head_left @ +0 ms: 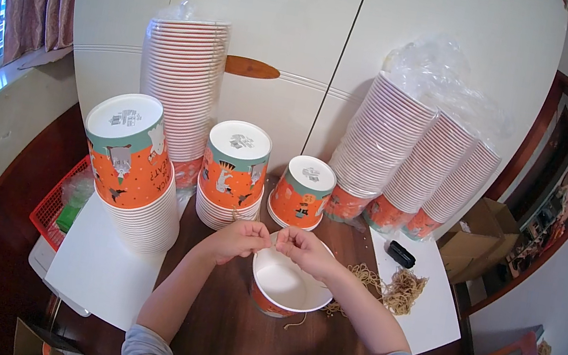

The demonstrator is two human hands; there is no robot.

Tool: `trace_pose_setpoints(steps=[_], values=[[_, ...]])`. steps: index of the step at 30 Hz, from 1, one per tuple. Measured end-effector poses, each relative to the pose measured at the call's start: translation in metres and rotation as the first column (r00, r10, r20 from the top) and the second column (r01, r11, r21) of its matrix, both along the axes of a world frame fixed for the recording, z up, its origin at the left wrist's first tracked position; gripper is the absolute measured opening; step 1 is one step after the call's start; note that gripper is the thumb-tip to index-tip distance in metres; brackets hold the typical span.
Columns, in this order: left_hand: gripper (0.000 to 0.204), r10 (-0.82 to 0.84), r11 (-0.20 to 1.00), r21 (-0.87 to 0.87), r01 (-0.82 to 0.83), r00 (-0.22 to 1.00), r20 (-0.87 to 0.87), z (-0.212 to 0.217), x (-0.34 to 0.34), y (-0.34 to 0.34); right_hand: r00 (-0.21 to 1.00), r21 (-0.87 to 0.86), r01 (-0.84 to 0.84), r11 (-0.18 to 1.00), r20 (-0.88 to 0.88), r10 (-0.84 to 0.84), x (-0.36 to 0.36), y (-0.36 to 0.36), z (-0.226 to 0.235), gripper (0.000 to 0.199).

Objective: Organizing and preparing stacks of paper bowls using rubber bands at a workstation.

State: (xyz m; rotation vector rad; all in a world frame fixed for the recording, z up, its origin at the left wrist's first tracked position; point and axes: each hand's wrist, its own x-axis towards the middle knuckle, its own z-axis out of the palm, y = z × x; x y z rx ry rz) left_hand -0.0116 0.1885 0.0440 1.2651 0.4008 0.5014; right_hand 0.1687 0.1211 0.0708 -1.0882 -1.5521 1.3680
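Note:
A white-lined paper bucket point(291, 283) with an orange printed outside stands upright, mouth up, on the brown table in front of me. My left hand point(240, 241) pinches at the left of its far rim, fingertips pressed together. Close beside it, my right hand point(307, 252) is pinched in the same way over the far rim. What the fingertips hold is too small to make out. A short bit of tan string point(295, 321) shows at the bucket's near side. To the right lies a tangled bundle of the same tan string point(403, 291), partly behind my right forearm.
Upside-down bucket stacks point(127, 152), point(233, 169) stand at left and centre, beside a smaller upturned bucket point(302, 192). Tall plastic-wrapped stacks point(180, 79), point(387, 134) rise behind. A black object point(401, 254) lies right, a red basket point(57, 205) left, and a cardboard box point(475, 234) farther right.

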Motion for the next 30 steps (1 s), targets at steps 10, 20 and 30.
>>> trace_pose_setpoints(steps=[10, 20, 30], values=[[0.004, 0.007, 1.0, 0.016, -0.007, 1.0, 0.001, 0.003, -0.003, 0.0, 0.994, 0.032, 0.077, 0.996, 0.069, -0.079, 0.0, 0.0, -0.002, 0.012], [0.005, 0.141, 0.962, 0.236, -0.137, 0.99, -0.001, 0.007, -0.003, -0.006, 0.99, 0.068, 0.089, 0.994, 0.101, -0.096, -0.004, -0.004, 0.004, 0.019], [0.006, 0.143, 0.973, 0.189, -0.13, 0.988, -0.057, 0.015, -0.005, -0.007, 0.983, 0.156, 0.093, 0.983, 0.145, -0.116, -0.004, 0.004, -0.001, 0.014]])
